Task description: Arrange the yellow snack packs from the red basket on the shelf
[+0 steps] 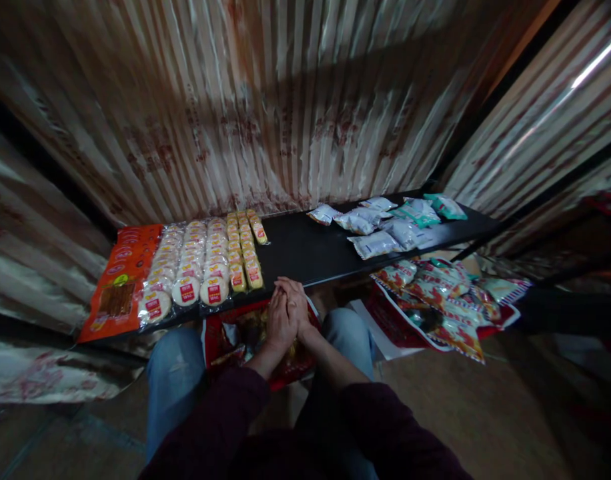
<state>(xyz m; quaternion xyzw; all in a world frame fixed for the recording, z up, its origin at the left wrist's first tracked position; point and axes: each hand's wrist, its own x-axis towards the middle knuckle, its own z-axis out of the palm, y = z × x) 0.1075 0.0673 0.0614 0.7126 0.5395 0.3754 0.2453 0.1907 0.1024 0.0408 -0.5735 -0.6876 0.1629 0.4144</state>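
Note:
My left hand point(280, 323) and my right hand point(300, 308) are clasped together, fingers closed against each other at the front edge of the black shelf point(295, 247). No object shows in either of them. Just below lies a red box point(210, 339) between my knees, with wrapped items inside it that I cannot make out. Left of my hands, rows of round wrapped biscuits point(186, 291) and narrower yellow wrapped cakes point(253, 273) stand on the shelf. An orange snack packet point(135, 250) lies flat beside them at the left end.
Several white packets point(375, 245) and green-and-white packets point(445, 206) lie on the shelf's right part. Beneath them, a red box with a white rim point(400, 319) holds red-and-white snack bags point(438, 283). Pale patterned sheeting point(285, 120) hangs behind the shelf, and dark frame bars point(545, 193) stand at right.

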